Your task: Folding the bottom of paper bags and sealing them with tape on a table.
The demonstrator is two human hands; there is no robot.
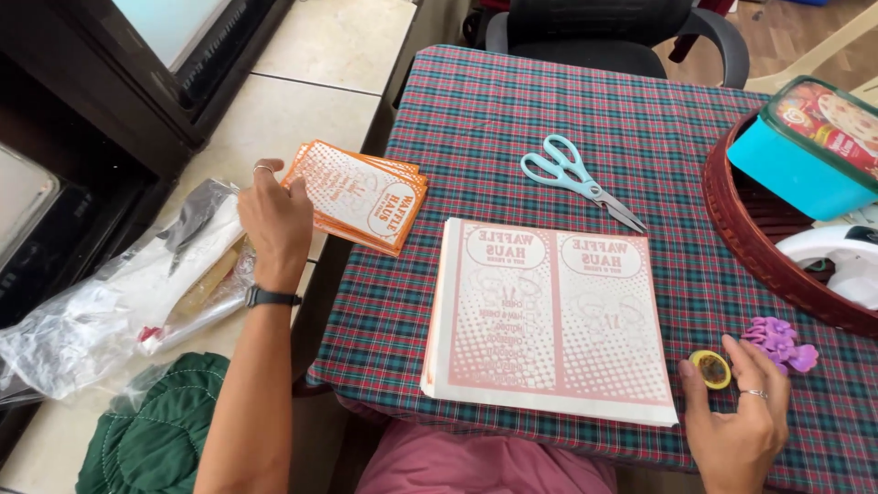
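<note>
Your left hand (274, 224) rests with its fingers on the near edge of a small stack of orange printed paper bags (364, 195), which lies just beyond your fingertips, half on the pale ledge (274, 119) and half on the checked worktop (549, 110). The hand is loosely curled, palm down, pressing or pinching the stack's corner; whether it truly grips the bags you cannot tell from here. A dark watch (272, 297) sits on that wrist.

Your right hand (741, 412) is at the near edge of the worktop, thumb and forefinger closed on a small yellow roll of tape (712, 369). Just past its knuckles lies a purple flower-shaped clip (780, 341).

Between your two hands lies a larger stack of pale pink printed sheets (549, 320), flat and square to you, its right edge just beside your right thumb. Beyond that stack, further from both hands, lie light blue scissors (578, 178), blades shut.

Beside your left wrist, on the ledge, is a crumpled clear plastic bag (119, 293), with green quilted cloth (155, 430) nearer to you. Well beyond your right hand stands a dark red basket (750, 242) holding a turquoise tub (805, 151).
</note>
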